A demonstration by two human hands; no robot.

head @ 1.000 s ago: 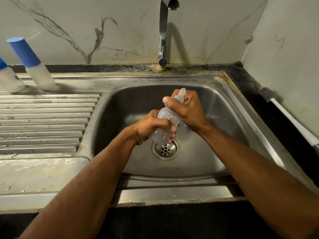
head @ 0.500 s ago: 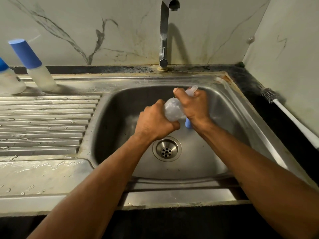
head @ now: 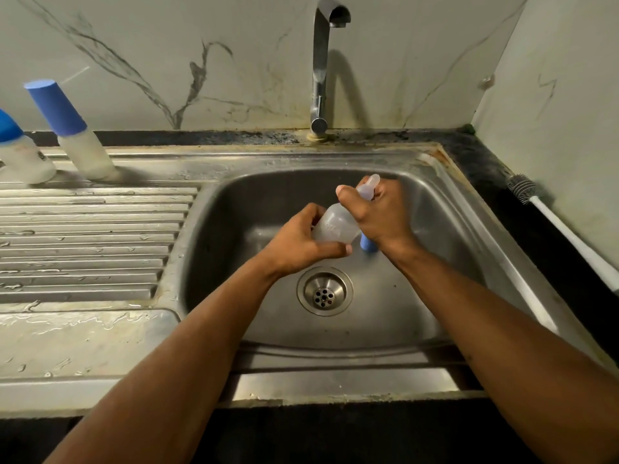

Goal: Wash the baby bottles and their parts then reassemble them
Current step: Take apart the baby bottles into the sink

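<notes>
Over the steel sink [head: 445,202] I hold a clear baby bottle [head: 331,227] tilted, its teat [head: 370,185] pointing up and to the right. My left hand [head: 298,242] grips the bottle's body from the left. My right hand [head: 378,212] grips its neck and teat end. A blue part [head: 367,244] shows just under my right hand; whether the hand holds it cannot be told. Two more bottles with blue caps [head: 72,128] [head: 20,150] stand at the back left of the drainboard.
The tap [head: 323,61] stands behind the basin with no water running. The drain [head: 324,291] lies below my hands. A ribbed, wet drainboard [head: 90,242] is on the left. A white-handled bottle brush [head: 562,229] lies on the dark counter at the right.
Both hands have lifted the bottle up and a little to the right from above the drain. My left hand has turned around the bottle's body.
</notes>
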